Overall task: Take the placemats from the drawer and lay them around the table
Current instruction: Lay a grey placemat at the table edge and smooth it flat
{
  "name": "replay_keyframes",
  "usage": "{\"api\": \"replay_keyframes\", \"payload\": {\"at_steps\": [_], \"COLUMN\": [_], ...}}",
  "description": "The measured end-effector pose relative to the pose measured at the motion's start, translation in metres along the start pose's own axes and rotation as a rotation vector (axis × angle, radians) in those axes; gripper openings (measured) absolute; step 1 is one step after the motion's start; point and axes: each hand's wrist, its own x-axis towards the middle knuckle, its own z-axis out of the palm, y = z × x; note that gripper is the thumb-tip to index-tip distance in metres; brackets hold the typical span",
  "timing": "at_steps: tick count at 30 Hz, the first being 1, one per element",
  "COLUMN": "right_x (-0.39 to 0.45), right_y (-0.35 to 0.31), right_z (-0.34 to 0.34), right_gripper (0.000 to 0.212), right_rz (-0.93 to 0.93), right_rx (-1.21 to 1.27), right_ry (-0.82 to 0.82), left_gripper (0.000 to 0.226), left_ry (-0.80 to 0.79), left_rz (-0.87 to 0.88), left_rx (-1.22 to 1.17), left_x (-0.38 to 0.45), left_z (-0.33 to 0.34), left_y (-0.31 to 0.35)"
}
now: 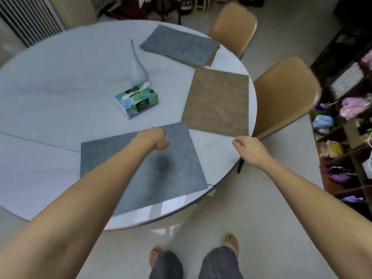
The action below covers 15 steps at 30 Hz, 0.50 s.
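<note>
The round counter [60,81] fills most of the room's middle, its top smooth, pale and glossy, with a thin seam running across the near left part. 2 tan chairs with rounded, padded backs stand at its right rim, the nearer chair [285,93] by the brown mat and the farther chair [235,27] by the far grey one. 3 placemats lie flat along that right-hand arc, all rectangular with a soft, mottled, suede-like face. The near grey placemat [181,178] sits at the edge closest to the person, a dark shadow on its middle. The brown placemat [217,101] lies just beyond it, corners almost meeting. The far grey placemat [179,45] lies past that, a strip of brown showing under its right edge.

Near the centre stands a slim, pale, long-necked vase [137,69], and just in front of it a green floral cardboard tissue box [137,101] with a tissue poking out.

The left hand [154,137] hovers over the near grey placemat's far edge, fingers curled under, holding nothing I can make out. The right hand [248,148] hangs at the counter's rim beside the brown placemat's near corner, fingers loosely curled, nothing in them.
</note>
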Motion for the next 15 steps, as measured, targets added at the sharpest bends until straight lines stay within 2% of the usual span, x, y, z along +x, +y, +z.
{"api": "replay_keyframes", "payload": {"at_steps": [4, 8, 12, 15], "right_x": [0.032, 0.065, 0.105, 0.138], "right_y": [0.038, 0.063, 0.069, 0.057], "right_z": [-0.06, -0.103, -0.132, -0.145], "right_gripper": [0.029, 0.025, 0.029, 0.028], "right_rz": [-0.009, -0.068, -0.145, -0.194], "right_rx": [0.032, 0.019, -0.036, -0.079], "right_ry": [0.0, -0.006, 0.007, -0.015], "left_gripper": [0.047, 0.04, 0.035, 0.039], "left_ry": [0.106, 0.167, 0.211, 0.222], "left_rz": [0.075, 0.044, -0.003, -0.038], "left_rx": [-0.034, -0.071, -0.08, -0.09], "left_x": [0.022, 0.037, 0.052, 0.06], "left_z": [-0.045, -0.077, -0.096, -0.109], "left_y": [0.07, 0.12, 0.144, 0.147]}}
